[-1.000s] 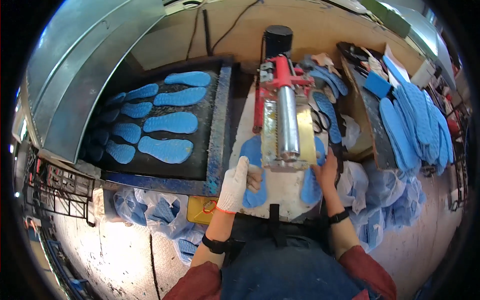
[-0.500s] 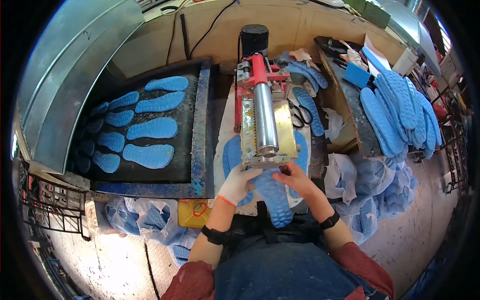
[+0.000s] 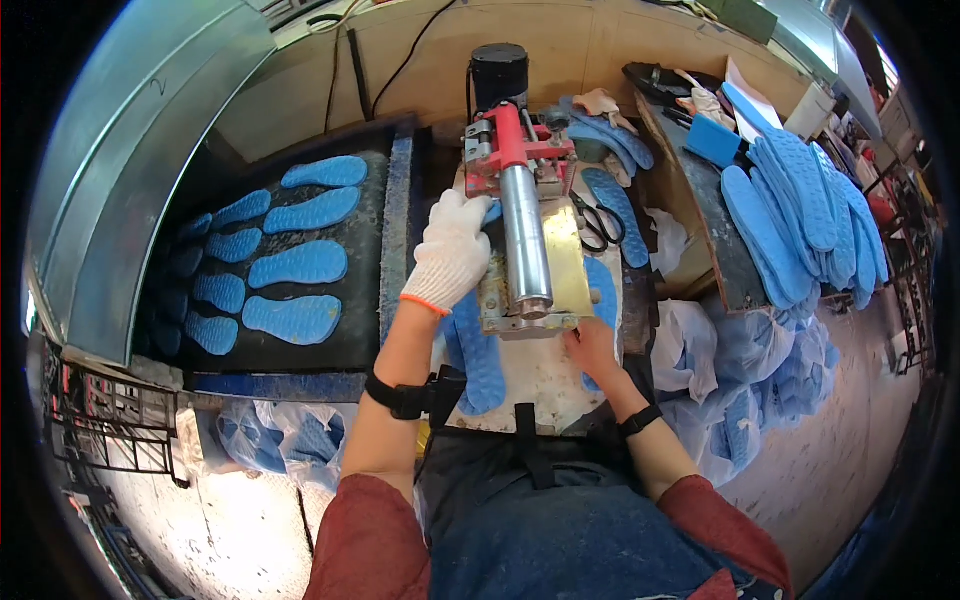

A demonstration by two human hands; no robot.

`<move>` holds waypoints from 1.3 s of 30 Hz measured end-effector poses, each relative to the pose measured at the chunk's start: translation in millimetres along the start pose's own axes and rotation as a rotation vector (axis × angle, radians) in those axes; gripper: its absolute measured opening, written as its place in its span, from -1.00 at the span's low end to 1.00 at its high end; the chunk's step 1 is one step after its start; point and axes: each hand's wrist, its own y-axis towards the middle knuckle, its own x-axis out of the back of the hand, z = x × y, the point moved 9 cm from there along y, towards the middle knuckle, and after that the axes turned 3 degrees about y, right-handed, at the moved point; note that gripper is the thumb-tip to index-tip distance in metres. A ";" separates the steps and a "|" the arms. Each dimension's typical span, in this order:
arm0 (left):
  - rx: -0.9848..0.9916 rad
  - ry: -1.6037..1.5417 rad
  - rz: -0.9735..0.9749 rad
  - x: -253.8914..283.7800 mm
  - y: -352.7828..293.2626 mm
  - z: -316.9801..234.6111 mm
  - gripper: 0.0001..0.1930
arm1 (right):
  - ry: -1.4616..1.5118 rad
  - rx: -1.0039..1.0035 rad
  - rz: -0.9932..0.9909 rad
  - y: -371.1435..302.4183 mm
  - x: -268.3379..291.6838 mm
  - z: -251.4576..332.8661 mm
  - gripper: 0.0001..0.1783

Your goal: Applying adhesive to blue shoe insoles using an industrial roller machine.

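Observation:
In front of me stands a red machine [image 3: 512,140] with a steel cylinder [image 3: 527,240] and a brass-coloured plate [image 3: 567,262]. My left hand [image 3: 452,240], in a white glove with an orange cuff, is closed at the cylinder's left. A bit of blue insole [image 3: 493,212] shows at its fingertips; the rest is hidden by the machine. My bare right hand [image 3: 592,352] is at the plate's front right corner, fingers curled; what they hold, if anything, is hidden. Blue insoles lie on the board beneath, one at the left [image 3: 482,365] and another at the right [image 3: 600,285].
At the left, several blue insoles [image 3: 298,263] lie on a dark bed under a metal hood [image 3: 150,130]. On the right, a stack of insoles [image 3: 795,215] rests on a board. Black scissors [image 3: 602,228] lie beside the machine. Plastic bags [image 3: 685,350] of insoles stand below.
My left hand has moved up and forward along the machine's left side. The insole between my hands at the front has gone from there. My right hand has stayed near the plate's front corner.

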 end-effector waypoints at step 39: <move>0.341 -1.675 -0.234 -0.8 -50.7 56.5 -0.63 | -0.037 0.007 0.033 2.2 -5.6 -1.0 -0.89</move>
